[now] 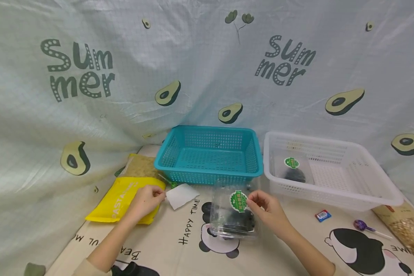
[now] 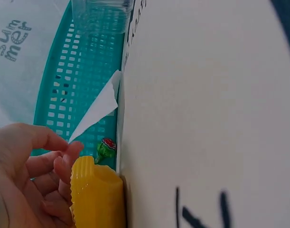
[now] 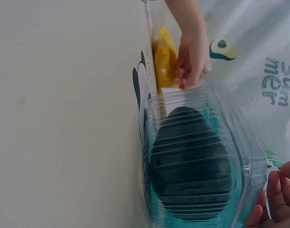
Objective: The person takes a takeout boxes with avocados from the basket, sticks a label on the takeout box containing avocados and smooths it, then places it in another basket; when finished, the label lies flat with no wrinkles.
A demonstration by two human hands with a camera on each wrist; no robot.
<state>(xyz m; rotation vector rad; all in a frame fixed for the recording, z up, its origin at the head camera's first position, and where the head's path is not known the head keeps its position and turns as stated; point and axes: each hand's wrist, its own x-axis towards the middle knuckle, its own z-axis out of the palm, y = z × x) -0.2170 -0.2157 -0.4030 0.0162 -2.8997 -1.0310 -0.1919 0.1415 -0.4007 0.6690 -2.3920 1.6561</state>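
My left hand pinches one corner of a torn white piece of paper between thumb and forefinger, beside the yellow pasta bag. Thumb and forefinger of my right hand pinch the right edge of a round green sticker, which lies over the lid of a clear plastic box. In the right wrist view a large dark oval item shows through the ribbed box. Whether the sticker is fully against the lid, I cannot tell.
A teal basket stands behind the box. To its right, a white basket contains another clear box with a green label. A small red-blue packet, a purple lollipop and a grain bag lie at right. A green-red lollipop lies near the paper.
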